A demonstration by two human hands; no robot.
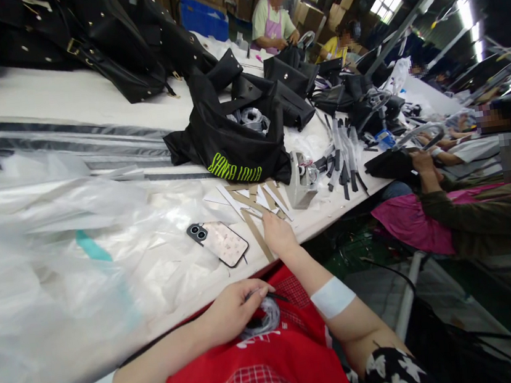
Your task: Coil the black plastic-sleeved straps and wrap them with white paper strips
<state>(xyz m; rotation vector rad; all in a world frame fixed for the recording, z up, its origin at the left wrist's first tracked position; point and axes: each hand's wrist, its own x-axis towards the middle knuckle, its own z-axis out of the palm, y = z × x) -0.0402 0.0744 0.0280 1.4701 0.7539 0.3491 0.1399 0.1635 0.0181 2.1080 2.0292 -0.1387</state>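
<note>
My left hand [235, 311] is closed on a coiled strap [267, 318] wrapped in greyish film, held low against the red apron. A thin dark end pokes out past my fingertips. Over at the table edge, my right hand [279, 233] reaches into a loose pile of white and brown paper strips [251, 197]. Its fingers are bunched together on the strips, and what they grip is hidden. A phone in a patterned case [224, 243] lies left of that hand. Just behind the pile sits a black cloth bag [235, 138] with green lettering and more film-wrapped coils [253, 119] in its opening.
Crumpled clear plastic sheets [56, 241] cover the table's left side. Black handbags [120, 40] are heaped at the back left. A small metal device [301, 179] and film-wrapped black strips [343, 149] lie to the right. Co-workers sit along the table, one in a dark sleeve [472, 214] nearby.
</note>
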